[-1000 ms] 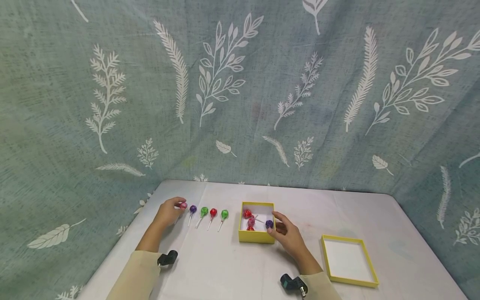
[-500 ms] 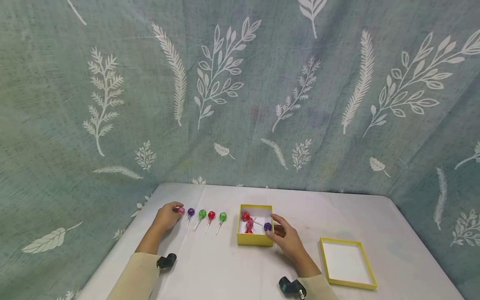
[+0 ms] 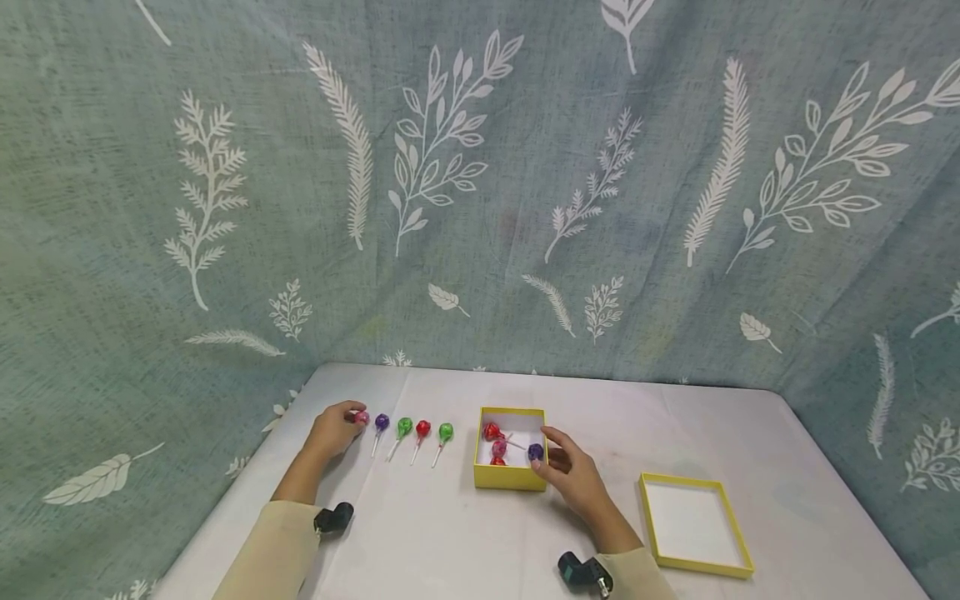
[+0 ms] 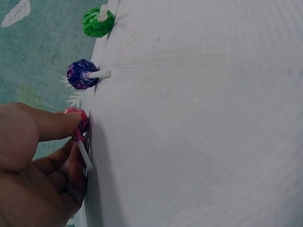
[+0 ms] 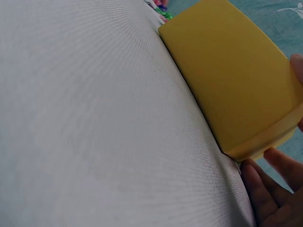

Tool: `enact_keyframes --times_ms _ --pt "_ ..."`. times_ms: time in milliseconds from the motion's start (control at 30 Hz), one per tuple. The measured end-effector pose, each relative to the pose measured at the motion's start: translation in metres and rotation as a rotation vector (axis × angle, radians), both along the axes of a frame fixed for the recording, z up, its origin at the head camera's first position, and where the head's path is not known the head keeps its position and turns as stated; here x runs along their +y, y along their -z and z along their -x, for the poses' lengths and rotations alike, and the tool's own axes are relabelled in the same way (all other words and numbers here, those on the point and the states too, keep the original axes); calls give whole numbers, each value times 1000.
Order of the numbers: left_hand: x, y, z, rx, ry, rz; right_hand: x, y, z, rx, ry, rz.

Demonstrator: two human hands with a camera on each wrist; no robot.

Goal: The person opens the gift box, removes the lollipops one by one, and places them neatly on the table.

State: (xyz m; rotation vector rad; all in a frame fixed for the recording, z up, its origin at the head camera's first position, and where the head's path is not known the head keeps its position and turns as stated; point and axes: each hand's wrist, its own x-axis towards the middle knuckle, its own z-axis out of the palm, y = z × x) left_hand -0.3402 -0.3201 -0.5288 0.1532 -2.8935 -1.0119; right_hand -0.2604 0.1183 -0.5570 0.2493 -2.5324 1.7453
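My left hand [image 3: 333, 429] pinches a pink lollipop [image 3: 362, 417] at the left end of a row. In the left wrist view, the thumb lies against its wrapped head and the white stick [image 4: 85, 155] points away from the fingers. Beside it lie a purple lollipop [image 3: 382, 422], a green one, a red lollipop [image 3: 423, 428] and another green lollipop [image 3: 446, 432]. My right hand [image 3: 577, 479] holds the right side of an uncovered yellow box [image 3: 510, 477], thumb at the rim. Inside are red lollipops [image 3: 491, 431], a pink one and a purple one near the thumb.
A yellow-rimmed box lid [image 3: 697, 525] lies inside up at the right of the white-covered table [image 3: 450, 542]. A patterned green-blue cloth [image 3: 480, 208] hangs behind the table. Each sleeve carries a small black camera.
The left hand and its pink lollipop dip slightly, then rise a little, staying at the row's left end. The right hand stays on the box. The whole head view has shifted a little.
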Motion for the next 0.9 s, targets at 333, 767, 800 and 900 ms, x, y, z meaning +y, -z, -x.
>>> enact_keyframes --times_ms 333,767,800,900 --pt "-4 -4 0 -18 8 -20 1 -2 -2 1 3 6" --pt "15 -36 -1 93 103 -120 2 -4 0 14 -3 10" --pt "19 -38 -1 98 114 -116 2 -4 0 11 -4 9" --pt "31 -40 -3 99 119 -92 1 -3 -1 3 -3 8"
